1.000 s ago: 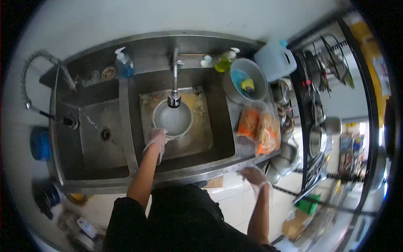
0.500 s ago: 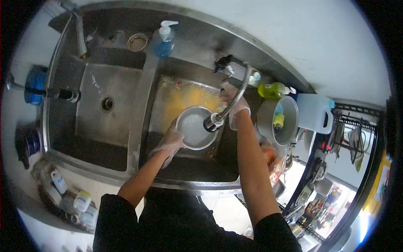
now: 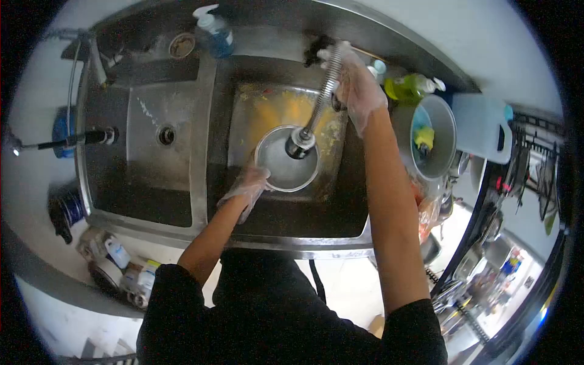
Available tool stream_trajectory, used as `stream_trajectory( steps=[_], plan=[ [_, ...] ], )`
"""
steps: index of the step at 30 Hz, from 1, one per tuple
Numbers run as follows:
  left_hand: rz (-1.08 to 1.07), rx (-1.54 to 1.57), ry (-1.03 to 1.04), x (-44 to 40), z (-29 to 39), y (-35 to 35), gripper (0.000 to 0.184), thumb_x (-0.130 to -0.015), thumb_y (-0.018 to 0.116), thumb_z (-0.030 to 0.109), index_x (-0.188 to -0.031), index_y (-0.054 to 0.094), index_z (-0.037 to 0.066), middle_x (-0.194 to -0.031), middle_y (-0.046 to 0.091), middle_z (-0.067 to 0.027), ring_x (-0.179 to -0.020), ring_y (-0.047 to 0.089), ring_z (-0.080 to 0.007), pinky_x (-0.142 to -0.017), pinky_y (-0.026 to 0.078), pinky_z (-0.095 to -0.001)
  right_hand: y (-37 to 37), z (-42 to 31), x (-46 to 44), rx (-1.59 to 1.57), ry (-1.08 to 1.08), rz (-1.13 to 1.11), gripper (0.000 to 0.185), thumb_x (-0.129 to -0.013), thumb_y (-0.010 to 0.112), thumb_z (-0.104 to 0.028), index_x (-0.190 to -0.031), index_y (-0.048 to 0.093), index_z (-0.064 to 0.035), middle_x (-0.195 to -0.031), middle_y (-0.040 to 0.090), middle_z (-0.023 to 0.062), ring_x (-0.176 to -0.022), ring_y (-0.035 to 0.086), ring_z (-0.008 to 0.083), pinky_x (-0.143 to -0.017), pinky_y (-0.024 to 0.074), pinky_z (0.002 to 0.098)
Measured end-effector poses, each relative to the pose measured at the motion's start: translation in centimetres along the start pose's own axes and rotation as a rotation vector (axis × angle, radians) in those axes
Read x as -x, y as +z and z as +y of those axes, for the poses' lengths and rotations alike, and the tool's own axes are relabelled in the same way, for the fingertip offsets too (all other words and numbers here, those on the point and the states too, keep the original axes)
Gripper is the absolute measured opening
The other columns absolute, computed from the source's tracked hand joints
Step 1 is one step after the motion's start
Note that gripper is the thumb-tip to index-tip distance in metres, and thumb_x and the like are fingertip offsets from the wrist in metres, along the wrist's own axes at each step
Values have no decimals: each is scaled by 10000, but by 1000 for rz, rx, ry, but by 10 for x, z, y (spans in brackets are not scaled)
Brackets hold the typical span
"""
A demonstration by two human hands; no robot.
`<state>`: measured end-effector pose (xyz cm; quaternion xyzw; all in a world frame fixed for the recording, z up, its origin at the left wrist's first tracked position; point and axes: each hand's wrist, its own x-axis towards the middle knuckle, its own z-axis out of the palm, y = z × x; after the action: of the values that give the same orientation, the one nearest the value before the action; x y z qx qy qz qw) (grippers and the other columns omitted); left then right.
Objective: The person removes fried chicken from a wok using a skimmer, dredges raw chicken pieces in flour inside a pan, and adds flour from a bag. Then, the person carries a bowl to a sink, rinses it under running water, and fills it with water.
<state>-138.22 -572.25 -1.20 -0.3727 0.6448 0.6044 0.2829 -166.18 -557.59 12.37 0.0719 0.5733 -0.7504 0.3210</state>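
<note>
My left hand (image 3: 248,184), in a clear plastic glove, grips the lower left rim of a round metal bowl (image 3: 274,159) inside the right sink basin (image 3: 225,152). Whitish liquid shows in the bowl. The black nozzle of the spring faucet (image 3: 300,143) hangs over the bowl's upper right part. My right hand (image 3: 359,82), also gloved, is raised at the back of the sink beside the faucet's base and hose. Its fingers are bent by the faucet, and what they hold is unclear. Yellow bits lie on the basin floor.
Left of the basin is a second basin (image 3: 158,146) with a drain and its own faucet. A blue soap bottle (image 3: 219,41) stands behind. To the right are a green bottle (image 3: 410,87), a grey pot (image 3: 447,143) with a yellow sponge, and a large jug (image 3: 480,125).
My right hand has come from beside the counter to the faucet at the back, then farther up. The view has swung. My left hand stays on the bowl.
</note>
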Motion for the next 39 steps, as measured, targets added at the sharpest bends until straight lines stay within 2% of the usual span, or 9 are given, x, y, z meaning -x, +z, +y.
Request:
stream_trajectory(
  steps=[10,19,21,25,27,29,31,35,39],
  plan=[
    [-86,-23,35,77,13,45,627,-770,579,50,-1366,385,45,-1183,558,-138,-980,586,-246,-793,507,-379,-134,60,332,185,-129,-205,462,-877,566,-484,-1062,626,-65,-818,594,5,-654,535,78,-534,436,202],
    [-514,-379,298,209,42,162,518,-709,596,-12,-1219,506,5,-970,613,-116,-795,618,-215,-649,537,-327,-129,609,829,-732,321,1159,402,-925,528,-415,-1203,568,-126,-936,639,63,-732,569,188,-560,451,330],
    [-584,-355,246,249,30,209,494,-705,588,-40,-1192,515,2,-965,614,-123,-770,625,-231,-663,552,-353,-49,722,905,-598,684,1398,264,-867,574,-355,-844,650,-103,-735,585,49,-658,526,170,-592,434,333],
    [-710,-526,285,340,-19,312,191,-716,618,-7,-903,623,-44,-764,632,-100,-715,641,-215,-693,568,-367,112,773,938,-1306,282,2010,65,-672,572,-80,-680,595,-21,-656,577,101,-657,590,236,-595,470,350],
    [-707,-597,210,325,-68,353,327,-686,629,-37,-1011,585,-32,-801,635,-116,-747,644,-238,-721,561,-370,156,792,958,-1231,300,1554,116,-714,588,-24,-795,635,44,-681,617,167,-645,625,282,-579,504,401],
    [-729,-607,167,385,-116,410,403,-670,639,-44,-1065,559,-23,-828,635,-123,-771,645,-244,-715,559,-355,165,853,962,-1931,-371,767,215,-768,613,-28,-960,641,66,-751,639,237,-619,627,324,-546,514,420],
    [-772,-802,123,400,-160,463,429,-664,659,-23,-1079,549,-6,-839,624,-119,-772,631,-244,-646,539,-349,177,848,935,-1524,-226,1596,212,-828,606,-50,-1019,627,40,-762,640,194,-660,633,284,-586,519,392],
    [-908,-1114,67,380,-283,574,332,-685,675,29,-1004,588,9,-822,609,-94,-723,600,-217,-579,495,-355,66,870,972,-1438,369,1171,250,-905,590,-271,-1000,634,-44,-728,628,64,-653,612,165,-584,498,322],
    [-1050,-1276,72,521,-363,689,259,-714,667,67,-959,613,4,-835,614,-78,-745,586,-188,-653,487,-341,-58,822,1039,-1263,214,1293,392,-856,612,-471,-976,644,-98,-765,627,34,-651,589,138,-570,466,300]
  ],
)
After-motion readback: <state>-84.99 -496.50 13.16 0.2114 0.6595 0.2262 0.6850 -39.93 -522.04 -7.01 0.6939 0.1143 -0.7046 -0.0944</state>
